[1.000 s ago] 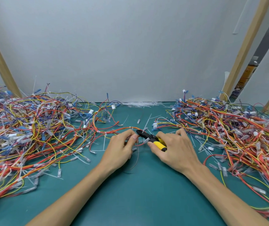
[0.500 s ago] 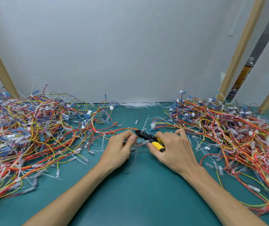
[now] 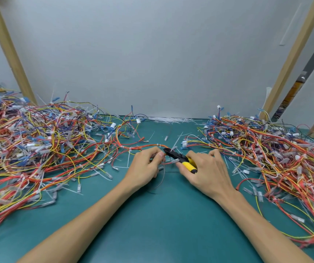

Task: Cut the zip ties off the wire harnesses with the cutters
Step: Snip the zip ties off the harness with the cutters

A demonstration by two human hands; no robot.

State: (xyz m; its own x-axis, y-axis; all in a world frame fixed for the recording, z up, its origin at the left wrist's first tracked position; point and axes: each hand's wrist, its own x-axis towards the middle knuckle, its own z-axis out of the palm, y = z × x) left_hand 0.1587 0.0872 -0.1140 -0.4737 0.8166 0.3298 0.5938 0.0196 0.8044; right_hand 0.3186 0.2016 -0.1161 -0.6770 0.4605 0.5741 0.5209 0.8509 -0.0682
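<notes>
Over the last second almost nothing has shifted. My left hand point(image 3: 144, 168) still pinches the orange harness point(image 3: 142, 147) just left of the cutters point(image 3: 180, 160). My right hand point(image 3: 207, 171) is still wrapped round their yellow handles, with the black nose pointing at my left fingertips. A white zip tie point(image 3: 173, 148) sits right at the nose; I cannot tell whether the blades have closed through it. I judge this cut is still in hand, not finished.

Left of the cutters a big tangled pile point(image 3: 38, 149) of harnesses trails into the one I hold, and right of them lies a second pile point(image 3: 266, 149). Beyond them loose white offcuts point(image 3: 171, 119) lie against the wall point(image 3: 161, 63). Stray wires point(image 3: 163, 173) looping just below the nose could get nicked along with the tie.
</notes>
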